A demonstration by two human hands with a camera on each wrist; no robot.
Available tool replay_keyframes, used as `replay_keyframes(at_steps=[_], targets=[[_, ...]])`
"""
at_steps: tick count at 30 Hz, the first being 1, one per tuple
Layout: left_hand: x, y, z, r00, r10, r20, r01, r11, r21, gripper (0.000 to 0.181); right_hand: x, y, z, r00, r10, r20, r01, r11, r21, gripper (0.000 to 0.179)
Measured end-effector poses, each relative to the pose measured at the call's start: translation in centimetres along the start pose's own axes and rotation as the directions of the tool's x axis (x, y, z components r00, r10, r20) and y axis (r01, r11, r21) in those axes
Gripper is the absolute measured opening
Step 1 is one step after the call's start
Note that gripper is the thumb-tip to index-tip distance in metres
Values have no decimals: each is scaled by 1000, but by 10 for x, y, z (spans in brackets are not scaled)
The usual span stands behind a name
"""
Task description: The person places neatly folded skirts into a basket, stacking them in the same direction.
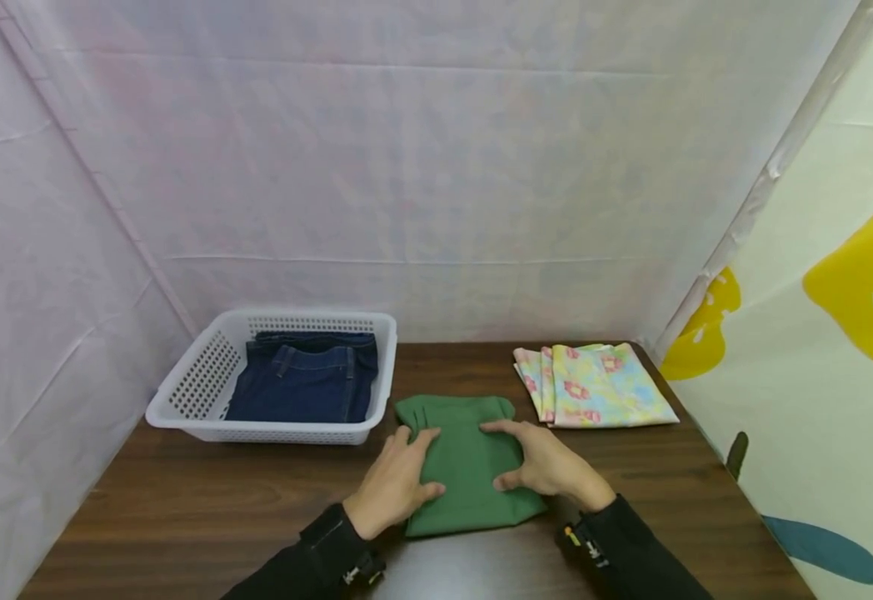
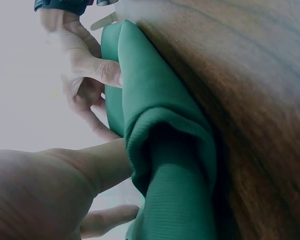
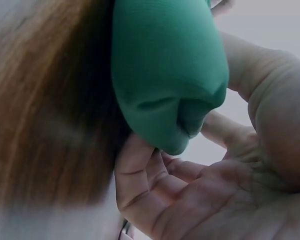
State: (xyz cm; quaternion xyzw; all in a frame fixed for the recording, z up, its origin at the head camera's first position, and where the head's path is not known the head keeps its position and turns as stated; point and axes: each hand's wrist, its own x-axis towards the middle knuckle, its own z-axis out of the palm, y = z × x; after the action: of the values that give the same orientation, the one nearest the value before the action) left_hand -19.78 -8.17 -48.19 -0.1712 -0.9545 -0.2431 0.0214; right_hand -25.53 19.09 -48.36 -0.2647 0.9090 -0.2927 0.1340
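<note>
A folded green cloth (image 1: 466, 467) lies on the table, thick and layered, with pleats near its far left corner. My left hand (image 1: 393, 483) holds its left side, the thumb and index finger resting on top. In the left wrist view, a rounded open fold of the green cloth (image 2: 175, 165) faces the camera; some of that hand's fingers are out of sight. Along the right side, my right hand (image 1: 552, 465) grips the cloth. The right wrist view shows its fingers (image 3: 140, 185) curled against the lower edge, with the thumb above. The kind of garment is unclear.
To the left stands a white plastic basket (image 1: 204, 367) containing folded dark blue jeans (image 1: 309, 383). A folded flowered cloth (image 1: 609, 387) lies at the table's back right corner. Brown wooden table (image 1: 219, 508) surface surrounds the green cloth, and white fabric walls (image 1: 406, 183) enclose it.
</note>
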Motion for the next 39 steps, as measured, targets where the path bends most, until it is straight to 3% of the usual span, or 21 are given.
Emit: replay_keyframes(at_steps=[6,12,24,39], targets=[[2,-4,0,1000,-4,28,6,999,-52,74,0,0,1,1000,4,8,-4,1000,-4,76],[5,-9,-1,999,-20,40,24,994,-104,65,0,-1,1,997,-72,-20,71,997,-23,57],[7,-9,-6,991,95,-95,-103,991,-83,63,-3,-5,-6,993,-81,-90,82,997,7,52],[7,1,-25,970,159,-184,-169,985,-42,68,-7,-15,-19,972,-117,-203,120,993,3,54]])
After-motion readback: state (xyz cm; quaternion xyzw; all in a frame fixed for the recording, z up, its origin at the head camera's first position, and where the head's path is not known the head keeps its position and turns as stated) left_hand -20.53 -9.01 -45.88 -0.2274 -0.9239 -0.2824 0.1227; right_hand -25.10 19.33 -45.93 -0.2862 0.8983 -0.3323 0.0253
